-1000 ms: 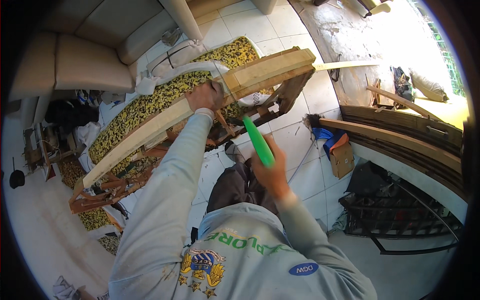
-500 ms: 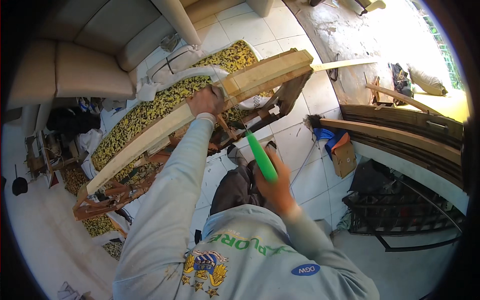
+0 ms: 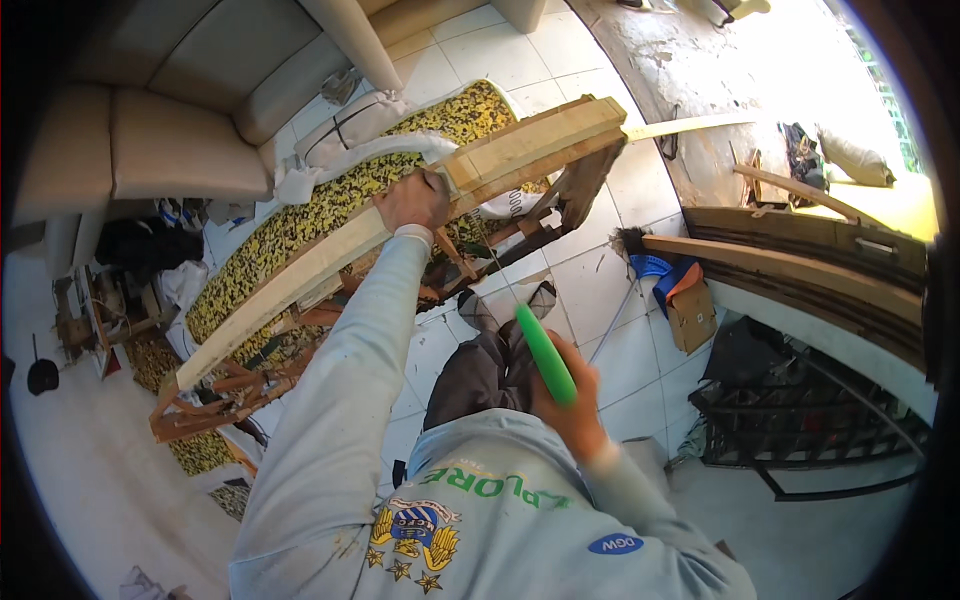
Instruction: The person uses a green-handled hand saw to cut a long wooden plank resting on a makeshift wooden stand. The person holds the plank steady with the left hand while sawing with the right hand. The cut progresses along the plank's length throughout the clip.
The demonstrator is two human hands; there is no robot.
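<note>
Left hand point(image 3: 414, 200) clamps the beam point(image 3: 350, 242) from above — firm pressure there should steady it; right hand point(image 3: 575, 395), on the beam's near side, wraps the green saw point(image 3: 545, 353) — best drawn straight, in long, even strokes.

Strong daylight enters from 2 o'clock, bleaching the outer floor point(image 3: 740, 85) almost white. The sofa point(image 3: 170, 140) at 10 o'clock sits in softer shade. Fisheye distortion bends straight edges toward a black rim; the right cuff point(image 3: 603, 458), at 5 o'clock, looks slightly blurred.
</note>
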